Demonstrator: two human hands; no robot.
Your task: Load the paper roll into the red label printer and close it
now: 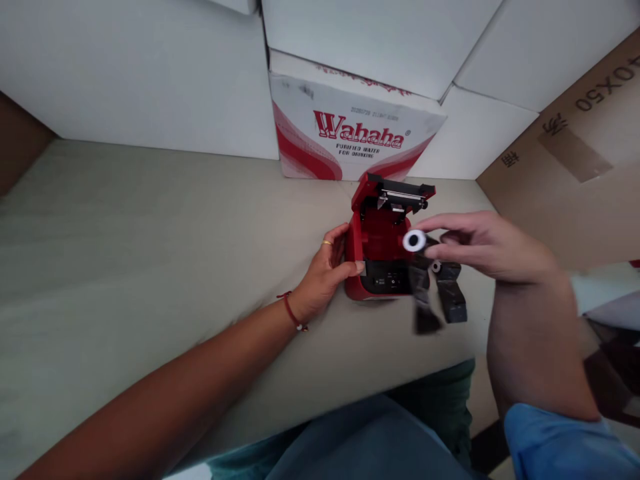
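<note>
A small red printer [376,248] stands on the beige table [150,227] with its lid tipped open toward the back. My left hand [325,273] grips the printer's left side, thumb on its front corner. My right hand [480,245] hovers just right of the open compartment. It pinches a small white paper roll [414,241] between thumb and fingers. Dark strips [440,293] hang down below that hand, blurred; I cannot make out what they are.
A white and red Wahaha water carton [350,127] stands right behind the printer. White boxes [140,73] wall the back, and a brown carton [575,153] leans at the right. My lap in blue cloth [360,433] is at the table's near edge.
</note>
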